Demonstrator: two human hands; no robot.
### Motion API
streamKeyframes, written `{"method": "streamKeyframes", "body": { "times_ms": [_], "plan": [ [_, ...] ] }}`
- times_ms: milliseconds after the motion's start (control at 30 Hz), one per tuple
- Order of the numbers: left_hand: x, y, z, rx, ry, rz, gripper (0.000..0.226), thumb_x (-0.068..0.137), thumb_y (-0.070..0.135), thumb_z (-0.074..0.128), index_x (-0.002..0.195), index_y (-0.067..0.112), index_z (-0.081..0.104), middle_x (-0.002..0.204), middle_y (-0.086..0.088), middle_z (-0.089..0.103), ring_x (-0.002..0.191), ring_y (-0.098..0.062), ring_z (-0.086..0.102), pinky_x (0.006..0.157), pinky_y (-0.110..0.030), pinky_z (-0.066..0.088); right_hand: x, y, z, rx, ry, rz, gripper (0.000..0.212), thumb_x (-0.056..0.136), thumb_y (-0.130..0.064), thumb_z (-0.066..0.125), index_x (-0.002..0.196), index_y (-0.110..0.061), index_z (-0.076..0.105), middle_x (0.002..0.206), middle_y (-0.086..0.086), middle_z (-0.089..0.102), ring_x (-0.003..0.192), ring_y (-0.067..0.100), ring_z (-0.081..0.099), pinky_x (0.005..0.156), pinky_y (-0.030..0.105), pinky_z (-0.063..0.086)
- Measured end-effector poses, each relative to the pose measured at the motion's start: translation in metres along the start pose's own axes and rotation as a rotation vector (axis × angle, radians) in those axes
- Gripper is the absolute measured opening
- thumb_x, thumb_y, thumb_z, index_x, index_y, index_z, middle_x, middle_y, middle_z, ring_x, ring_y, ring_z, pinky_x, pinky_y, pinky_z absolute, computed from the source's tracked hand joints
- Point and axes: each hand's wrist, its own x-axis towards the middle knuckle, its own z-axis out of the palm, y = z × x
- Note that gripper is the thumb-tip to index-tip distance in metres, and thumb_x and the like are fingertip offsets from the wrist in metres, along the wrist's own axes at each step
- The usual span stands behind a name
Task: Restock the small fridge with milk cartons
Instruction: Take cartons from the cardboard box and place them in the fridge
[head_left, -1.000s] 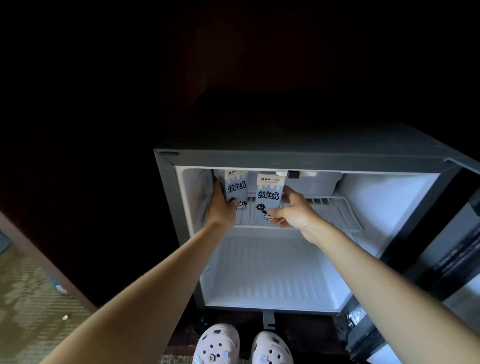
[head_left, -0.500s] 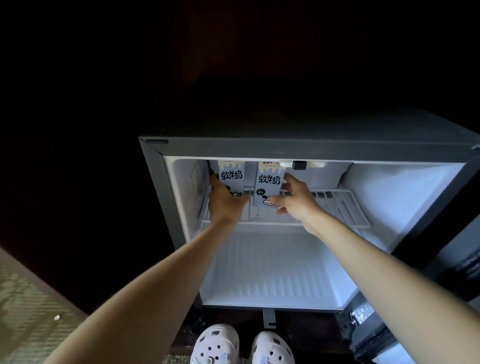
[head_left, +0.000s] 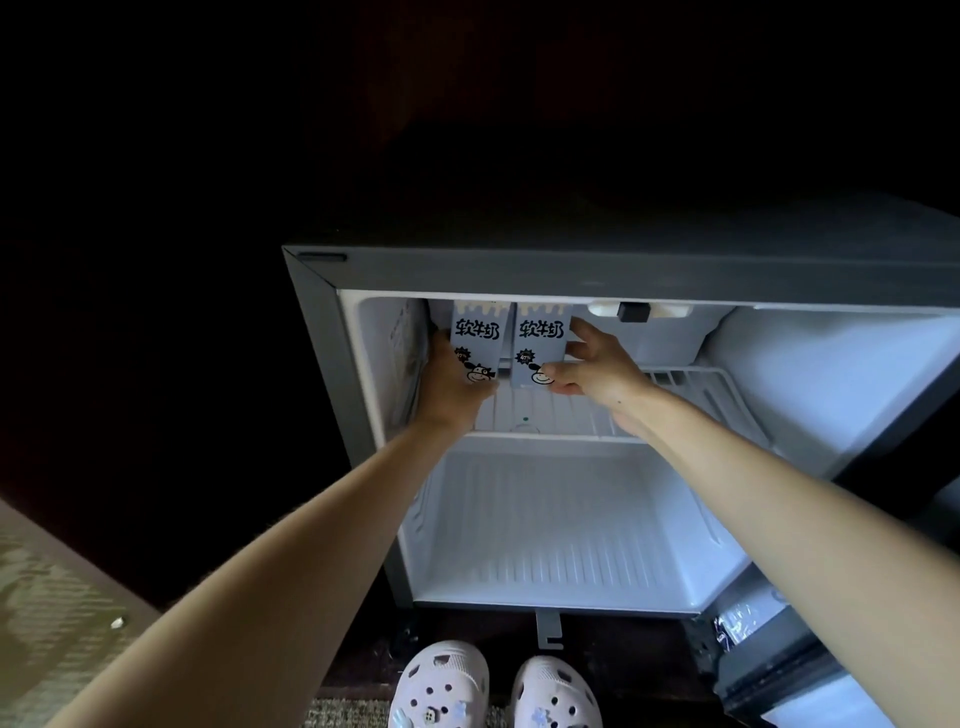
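On the wire shelf (head_left: 691, 387), 2 upright milk cartons (head_left: 477, 343), each hand-held.

The left hand (head_left: 451, 382) covers the lower left of the left carton (head_left: 477, 332); both carton tops vanish behind the fridge (head_left: 519, 270) frame. The open door (head_left: 810, 660) is cut off at right, and the surroundings are lost in darkness.
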Motion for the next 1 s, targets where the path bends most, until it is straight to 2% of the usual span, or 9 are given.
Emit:
{"method": "streamKeyframes", "body": {
  "times_ms": [100,267,400,500,633,767,867,933,1000],
  "plan": [
    [0.001,-0.003,0.0,-0.027,0.008,0.01,0.071,0.073,-0.022,0.061,0.134,-0.001,0.032,0.136,-0.013,0.048,0.13,-0.021,0.043,0.072,0.004,0.037,0.001,-0.001,0.002,-0.009,-0.035,0.0,0.061,0.084,0.008,0.058,0.137,-0.014,0.038,0.132,0.014,0.054,0.101,0.022,0.057,0.083,0.031,0.051],
    [0.002,-0.004,0.0,0.073,0.047,-0.025,0.07,0.074,-0.01,0.068,0.135,0.006,0.036,0.138,-0.006,0.05,0.132,-0.019,0.042,0.093,-0.014,0.033,0.004,-0.003,0.008,-0.022,-0.048,-0.014,0.064,0.085,0.008,0.057,0.139,-0.017,0.035,0.132,0.012,0.053,0.111,0.026,0.056,0.085,0.032,0.051],
    [0.002,-0.005,-0.002,0.149,0.07,-0.023,0.065,0.075,-0.006,0.068,0.132,0.005,0.038,0.137,-0.007,0.051,0.131,-0.02,0.044,0.096,-0.018,0.033,0.007,0.003,0.014,-0.065,0.021,-0.029,0.062,0.086,0.005,0.057,0.14,-0.017,0.035,0.135,0.011,0.05,0.118,0.029,0.053,0.085,0.032,0.052],
    [-0.001,-0.002,-0.003,0.195,0.075,-0.026,0.061,0.077,-0.003,0.068,0.131,0.004,0.04,0.137,-0.007,0.052,0.131,-0.021,0.044,0.102,-0.023,0.034,0.008,0.007,0.021,-0.139,0.085,-0.042,0.061,0.085,-0.001,0.061,0.138,-0.018,0.037,0.135,0.008,0.052,0.119,0.029,0.054,0.095,0.044,0.05],
    [-0.005,0.002,-0.003,0.237,0.095,-0.046,0.06,0.079,-0.001,0.068,0.132,0.004,0.04,0.136,-0.007,0.052,0.13,-0.021,0.045,0.099,-0.018,0.032,0.007,0.007,0.025,-0.143,0.115,-0.008,0.057,0.083,-0.001,0.062,0.134,-0.015,0.042,0.131,0.008,0.056,0.117,0.027,0.056,0.096,0.047,0.05],
    [-0.014,0.014,-0.006,0.413,0.034,-0.134,0.058,0.087,0.001,0.057,0.138,0.005,0.03,0.142,-0.008,0.044,0.133,-0.023,0.04,0.104,-0.02,0.031,-0.002,0.003,0.025,-0.069,0.142,0.059,0.047,0.082,0.001,0.062,0.126,-0.005,0.049,0.128,0.012,0.058,0.108,0.026,0.059,0.095,0.041,0.051],
    [-0.032,0.028,-0.012,0.532,-0.002,-0.188,0.069,0.088,-0.008,0.044,0.147,0.008,0.011,0.15,-0.009,0.03,0.132,-0.025,0.039,0.107,-0.03,0.038,-0.02,-0.008,0.028,-0.03,0.175,0.082,0.05,0.081,-0.002,0.065,0.128,-0.003,0.047,0.123,0.011,0.058,0.103,0.026,0.061,0.087,0.034,0.053],
    [-0.051,0.041,-0.018,0.597,-0.041,-0.191,0.072,0.089,-0.01,0.038,0.149,0.007,0.002,0.154,-0.009,0.021,0.132,-0.028,0.039,0.105,-0.032,0.04,-0.035,-0.017,0.033,-0.024,0.238,0.097,0.055,0.08,-0.004,0.067,0.13,-0.005,0.042,0.118,0.01,0.057,0.102,0.028,0.062,0.09,0.037,0.053],
    [-0.069,0.053,-0.025,0.577,-0.108,-0.186,0.073,0.088,-0.011,0.036,0.149,0.006,-0.003,0.152,-0.015,0.023,0.13,-0.033,0.04,0.102,-0.036,0.041,-0.053,-0.028,0.039,-0.03,0.302,0.103,0.054,0.079,-0.004,0.067,0.128,-0.007,0.044,0.12,0.012,0.056,0.105,0.03,0.061,0.094,0.043,0.052]
  ]
}}
